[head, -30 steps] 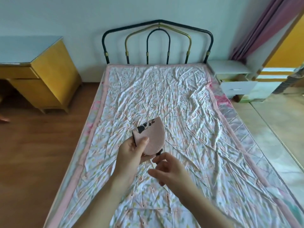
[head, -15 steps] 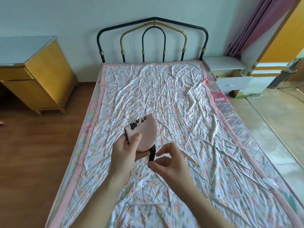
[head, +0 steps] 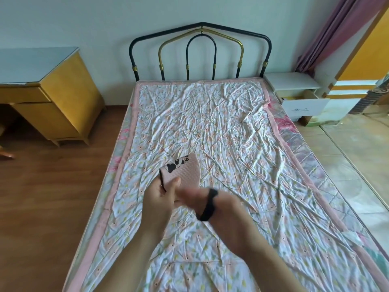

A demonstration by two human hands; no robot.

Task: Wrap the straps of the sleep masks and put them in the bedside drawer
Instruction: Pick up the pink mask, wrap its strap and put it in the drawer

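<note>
The left hand [head: 159,194] holds a folded pink sleep mask [head: 184,172] above the bed [head: 231,131], its thumb pressed on the near face and the other fingers closed behind it. The mask has a waffle-like texture and a black-and-white panda print along its upper edge. A black strap [head: 207,205] runs from the mask's lower side and loops across the back of the right hand [head: 202,198], near the wrist. The right hand is motion-blurred and reaches leftward toward the mask, touching the left hand — whether its fingers are closed on anything cannot be told.

Both hands hover over the middle of a crumpled floral sheet [head: 210,123] with a pink border. At the head of the bed stands a black and gold metal headboard [head: 201,51]. To the right of it sits a white bedside cabinet [head: 294,89] — its 1 drawer [head: 305,104] is pulled open, well apart from the mask. A yellow wooden counter [head: 52,98] with a pale top stands on the wooden floor [head: 42,197] to the left of the bed, and a pink curtain [head: 328,32] hangs at the far right.
</note>
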